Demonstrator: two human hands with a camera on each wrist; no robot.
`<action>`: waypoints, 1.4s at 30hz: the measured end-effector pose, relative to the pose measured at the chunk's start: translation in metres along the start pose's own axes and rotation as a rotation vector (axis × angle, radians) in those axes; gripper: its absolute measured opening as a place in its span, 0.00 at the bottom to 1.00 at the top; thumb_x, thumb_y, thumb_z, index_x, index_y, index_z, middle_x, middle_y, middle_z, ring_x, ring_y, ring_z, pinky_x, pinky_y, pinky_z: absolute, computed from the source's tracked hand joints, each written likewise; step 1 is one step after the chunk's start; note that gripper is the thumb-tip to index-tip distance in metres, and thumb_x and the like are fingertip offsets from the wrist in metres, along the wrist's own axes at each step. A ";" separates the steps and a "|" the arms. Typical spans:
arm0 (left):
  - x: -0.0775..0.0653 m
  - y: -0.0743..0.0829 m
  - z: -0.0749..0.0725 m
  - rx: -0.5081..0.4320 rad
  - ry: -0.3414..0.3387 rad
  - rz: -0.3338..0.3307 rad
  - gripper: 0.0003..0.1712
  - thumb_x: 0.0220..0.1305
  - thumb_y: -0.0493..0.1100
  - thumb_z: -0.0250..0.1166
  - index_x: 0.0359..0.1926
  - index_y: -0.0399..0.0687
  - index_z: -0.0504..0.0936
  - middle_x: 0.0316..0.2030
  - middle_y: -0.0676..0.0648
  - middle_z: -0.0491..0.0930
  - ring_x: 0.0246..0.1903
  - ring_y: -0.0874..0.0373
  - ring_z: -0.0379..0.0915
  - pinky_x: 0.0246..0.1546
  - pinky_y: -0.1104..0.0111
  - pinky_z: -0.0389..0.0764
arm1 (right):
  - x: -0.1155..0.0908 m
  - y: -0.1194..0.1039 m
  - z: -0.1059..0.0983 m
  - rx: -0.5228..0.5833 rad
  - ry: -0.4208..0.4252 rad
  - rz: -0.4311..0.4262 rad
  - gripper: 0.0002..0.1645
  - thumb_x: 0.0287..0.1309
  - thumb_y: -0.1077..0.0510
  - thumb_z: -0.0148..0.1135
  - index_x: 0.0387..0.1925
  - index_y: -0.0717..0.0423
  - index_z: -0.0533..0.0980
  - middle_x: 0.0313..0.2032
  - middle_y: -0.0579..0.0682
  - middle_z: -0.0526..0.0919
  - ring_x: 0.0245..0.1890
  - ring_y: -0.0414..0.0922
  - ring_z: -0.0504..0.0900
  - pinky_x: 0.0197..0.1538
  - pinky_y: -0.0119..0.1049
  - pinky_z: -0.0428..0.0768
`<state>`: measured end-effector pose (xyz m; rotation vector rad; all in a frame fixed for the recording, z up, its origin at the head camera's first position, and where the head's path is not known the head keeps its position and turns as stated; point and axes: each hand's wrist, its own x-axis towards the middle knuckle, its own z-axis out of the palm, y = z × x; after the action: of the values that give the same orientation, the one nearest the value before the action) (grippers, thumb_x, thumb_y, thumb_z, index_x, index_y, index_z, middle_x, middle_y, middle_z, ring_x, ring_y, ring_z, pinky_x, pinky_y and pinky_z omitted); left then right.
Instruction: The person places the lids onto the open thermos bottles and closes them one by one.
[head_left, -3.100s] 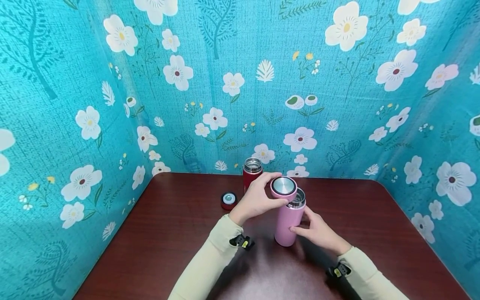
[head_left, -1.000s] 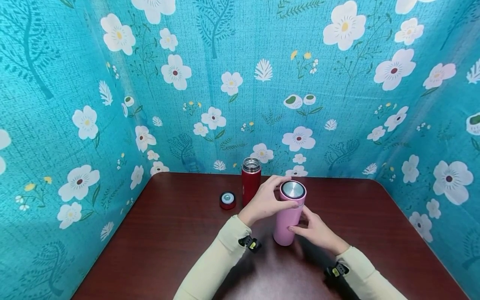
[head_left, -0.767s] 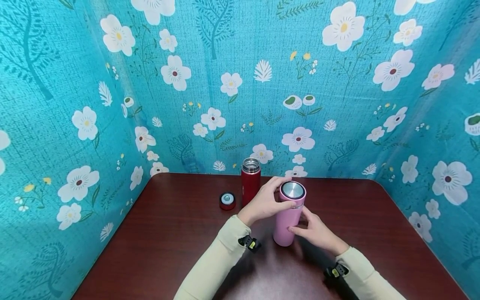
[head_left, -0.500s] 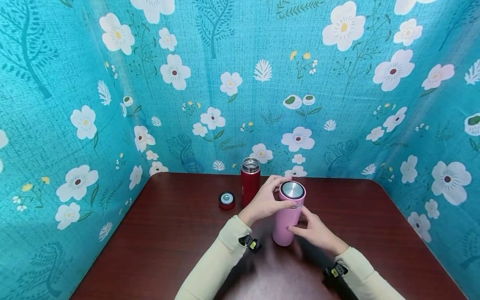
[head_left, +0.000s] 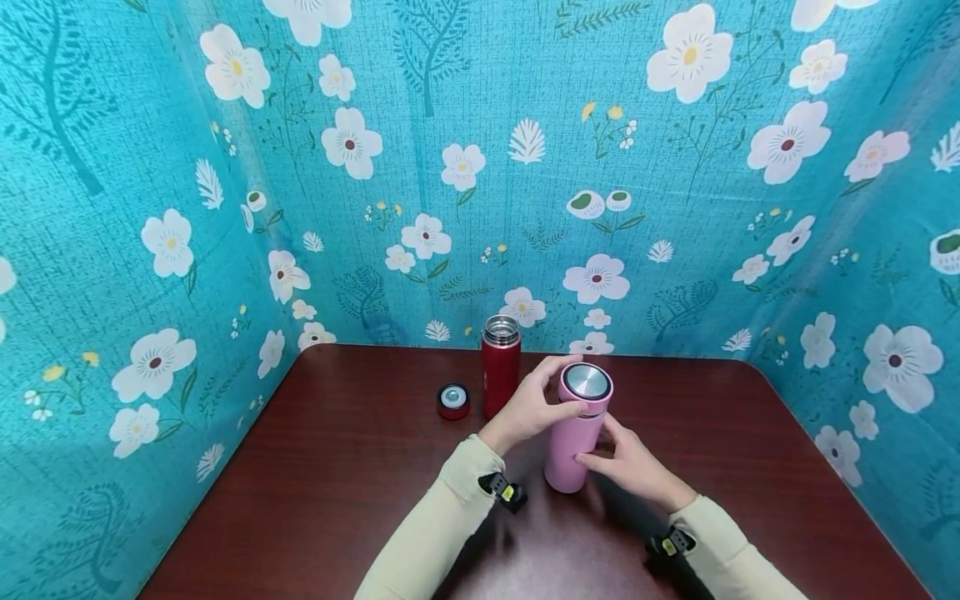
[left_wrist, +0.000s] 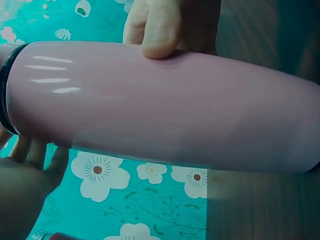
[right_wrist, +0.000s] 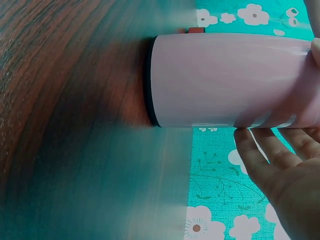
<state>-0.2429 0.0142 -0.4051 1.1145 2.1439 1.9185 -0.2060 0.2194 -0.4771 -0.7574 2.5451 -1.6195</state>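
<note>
A pink thermos flask (head_left: 572, 450) stands upright on the table, leaning slightly in the head view. Its pink lid (head_left: 587, 383), topped with a steel disc, sits over the mouth, and a thin band shows at the seam. My left hand (head_left: 528, 408) grips the lid from the left, thumb in front and fingers behind. Lower down, my right hand (head_left: 637, 465) holds the flask body from the right with its thumb across the front. The left wrist view shows the pink body (left_wrist: 160, 105) between both hands. In the right wrist view, the right fingers (right_wrist: 272, 150) touch the body's side.
Behind my left hand stands a red thermos flask (head_left: 501, 367) without a lid, its steel mouth uncovered. Its red and black lid (head_left: 453, 402) lies to the left of it. The dark wooden table (head_left: 337, 467) ends at a floral turquoise cloth (head_left: 465, 208).
My left hand has moved right and brought the pink lid from beside the open mouth onto the flask. Over the last half second the left wrist shifts slightly; the right hand stays put.
</note>
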 end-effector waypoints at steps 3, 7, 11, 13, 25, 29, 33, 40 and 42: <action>0.001 0.001 0.002 0.060 0.028 -0.013 0.39 0.53 0.42 0.70 0.66 0.51 0.66 0.55 0.51 0.69 0.51 0.64 0.69 0.48 0.69 0.75 | -0.001 -0.013 -0.001 -0.005 -0.005 -0.012 0.43 0.56 0.57 0.67 0.68 0.54 0.56 0.57 0.58 0.73 0.50 0.46 0.78 0.49 0.34 0.77; 0.000 0.012 0.003 0.106 0.055 -0.008 0.37 0.52 0.42 0.71 0.64 0.48 0.68 0.53 0.51 0.71 0.47 0.66 0.69 0.45 0.69 0.76 | -0.003 -0.031 -0.001 -0.005 -0.009 -0.011 0.42 0.56 0.58 0.67 0.68 0.57 0.57 0.57 0.58 0.73 0.50 0.44 0.78 0.49 0.34 0.77; 0.000 0.006 0.001 0.061 0.040 -0.004 0.36 0.54 0.42 0.69 0.64 0.47 0.68 0.53 0.52 0.71 0.49 0.64 0.70 0.48 0.67 0.75 | -0.003 -0.032 -0.001 -0.006 -0.008 -0.004 0.42 0.55 0.58 0.67 0.67 0.57 0.57 0.56 0.58 0.73 0.49 0.43 0.78 0.48 0.34 0.77; 0.001 0.001 0.000 0.038 0.032 -0.005 0.36 0.55 0.42 0.69 0.64 0.48 0.67 0.54 0.53 0.71 0.50 0.64 0.70 0.49 0.67 0.75 | -0.003 -0.030 -0.001 -0.008 -0.007 -0.007 0.42 0.55 0.59 0.67 0.67 0.58 0.57 0.56 0.58 0.74 0.48 0.43 0.78 0.48 0.34 0.78; 0.001 0.001 0.001 0.034 0.066 -0.013 0.35 0.54 0.42 0.70 0.63 0.52 0.69 0.50 0.54 0.76 0.45 0.63 0.73 0.44 0.67 0.77 | 0.000 0.005 0.000 0.012 -0.016 0.000 0.45 0.56 0.54 0.67 0.70 0.46 0.54 0.59 0.54 0.72 0.51 0.48 0.77 0.49 0.35 0.77; -0.001 -0.001 -0.001 -0.022 0.033 -0.020 0.33 0.57 0.41 0.66 0.65 0.49 0.67 0.52 0.51 0.75 0.46 0.62 0.72 0.46 0.64 0.77 | 0.000 0.005 0.001 0.028 -0.009 0.023 0.45 0.55 0.52 0.68 0.69 0.42 0.55 0.58 0.52 0.73 0.51 0.50 0.77 0.49 0.35 0.77; -0.002 0.000 -0.001 -0.069 -0.012 0.007 0.34 0.59 0.41 0.62 0.66 0.44 0.63 0.55 0.47 0.73 0.49 0.61 0.71 0.50 0.65 0.75 | 0.000 0.005 0.001 0.028 0.000 0.036 0.44 0.54 0.51 0.68 0.69 0.42 0.56 0.58 0.51 0.73 0.51 0.49 0.77 0.49 0.35 0.77; 0.001 -0.004 0.003 0.032 0.018 0.002 0.36 0.55 0.42 0.68 0.65 0.50 0.65 0.54 0.51 0.70 0.51 0.63 0.69 0.49 0.69 0.75 | 0.000 0.006 0.001 0.005 -0.003 -0.002 0.44 0.55 0.52 0.68 0.69 0.43 0.56 0.58 0.52 0.73 0.50 0.48 0.77 0.49 0.34 0.77; 0.002 -0.004 0.004 0.067 0.037 -0.001 0.37 0.53 0.43 0.70 0.64 0.52 0.67 0.53 0.52 0.70 0.50 0.64 0.70 0.48 0.69 0.75 | 0.000 0.006 0.001 0.007 -0.007 -0.011 0.45 0.55 0.52 0.68 0.69 0.42 0.55 0.59 0.52 0.72 0.51 0.48 0.77 0.50 0.34 0.77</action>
<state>-0.2442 0.0187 -0.4092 1.0970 2.2434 1.8955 -0.2084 0.2208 -0.4822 -0.7767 2.5337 -1.6257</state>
